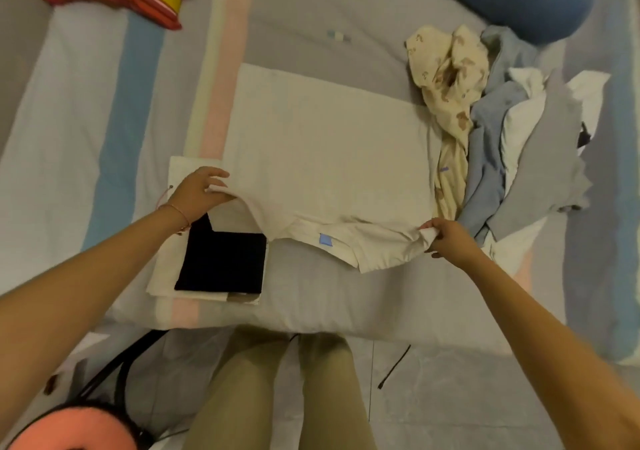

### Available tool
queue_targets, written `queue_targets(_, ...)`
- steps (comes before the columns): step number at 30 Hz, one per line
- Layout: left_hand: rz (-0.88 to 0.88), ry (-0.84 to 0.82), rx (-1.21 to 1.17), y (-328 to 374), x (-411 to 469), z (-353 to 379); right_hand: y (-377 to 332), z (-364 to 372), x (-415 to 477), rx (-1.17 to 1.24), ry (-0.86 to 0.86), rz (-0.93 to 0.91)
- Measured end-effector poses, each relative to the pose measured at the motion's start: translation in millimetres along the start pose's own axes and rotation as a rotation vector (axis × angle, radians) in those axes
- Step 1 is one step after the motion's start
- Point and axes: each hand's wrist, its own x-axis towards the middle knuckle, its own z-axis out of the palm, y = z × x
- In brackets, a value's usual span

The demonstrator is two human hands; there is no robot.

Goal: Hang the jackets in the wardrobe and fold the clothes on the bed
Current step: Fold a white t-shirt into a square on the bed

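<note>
Risk: left hand (199, 190) and right hand (446, 238) each pinch the flat cream T-shirt (322, 145); uneven pull could skew the fold, or disturb black folded garment (221, 262).

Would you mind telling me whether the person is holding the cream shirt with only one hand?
No, the left hand and the right hand each pinch an edge of the cream shirt.

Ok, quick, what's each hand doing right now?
Left hand: grips the cream shirt at its near left corner.
Right hand: pinches the same shirt's near right corner.
</note>
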Motion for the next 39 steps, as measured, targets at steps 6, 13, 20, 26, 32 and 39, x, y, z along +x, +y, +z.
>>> queue_targets(6, -0.226, 0.078, -0.436, 34.6, 126.1, -2.7, -29.9, -54.0, 113.5, 0.283, 0.326, 0.003)
queue_targets(13, -0.137, 0.448, -0.340, 10.2, 244.0, 72.2, -22.8, -13.4, 237.1, 0.136, 0.473, 0.102)
queue_targets(20, -0.103, 0.484, -0.430, -7.9, 275.6, 74.7, -25.8, -8.3, 261.3, 0.461, 0.686, -0.041)
queue_targets(26, 0.011, 0.590, -0.424, 25.5, 297.8, 52.1, -55.7, -37.3, 267.8, 0.491, 0.964, -0.165)
queue_targets(32, -0.042, 0.547, -0.278, 27.2, 344.3, 59.5, -64.3, -39.2, 304.2, 0.244, 0.863, -0.002)
queue_targets(39, 0.007, 0.587, 0.214, 29.7, 365.3, 63.0, -86.3, -18.7, 324.5, -0.172, 0.813, 0.034)
